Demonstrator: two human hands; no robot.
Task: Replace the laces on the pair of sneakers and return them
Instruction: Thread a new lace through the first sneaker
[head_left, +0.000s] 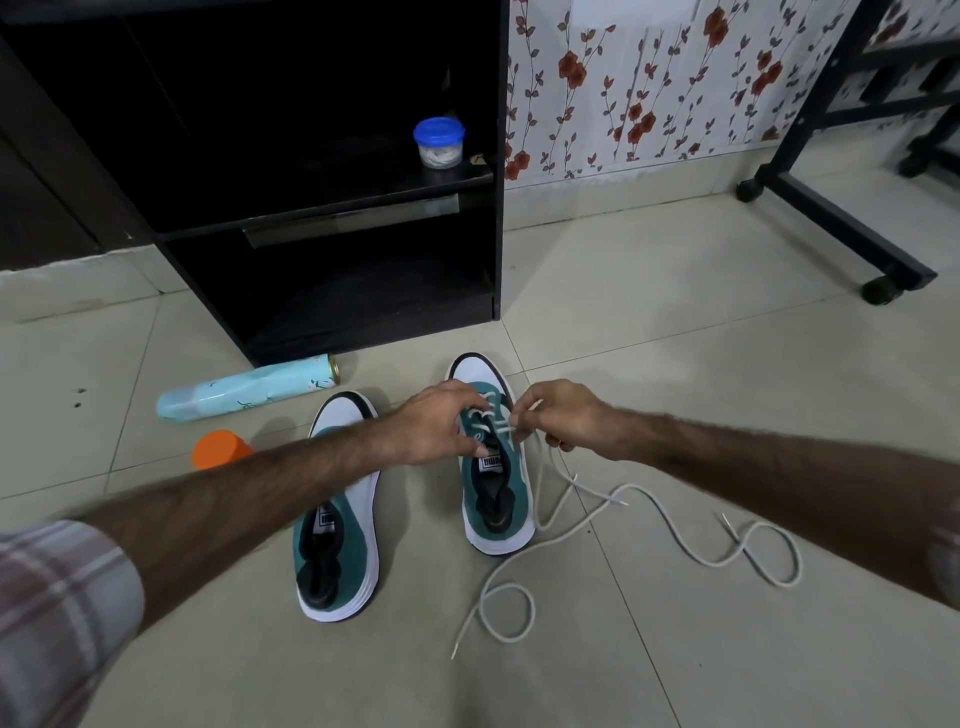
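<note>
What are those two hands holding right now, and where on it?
The right hand pinches the white lace near the eyelets of the right sneaker. The left hand rests on that sneaker's lacing; what it grips is unclear.

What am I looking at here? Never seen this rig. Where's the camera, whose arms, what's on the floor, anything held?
There is no robot. One wide-angle camera sits on a person's head and looks forward and down, so the two bare arms are the wearer's own.

On the tiled floor stand two green and white sneakers. The left hand steadies the right sneaker at its lacing. The right hand pinches a white lace, partly threaded, whose slack trails in loops over the floor. The left sneaker shows no lace.

Also there: a pale blue bottle lying down, an orange cap, and a black shelf holding a blue-lidded jar.
</note>
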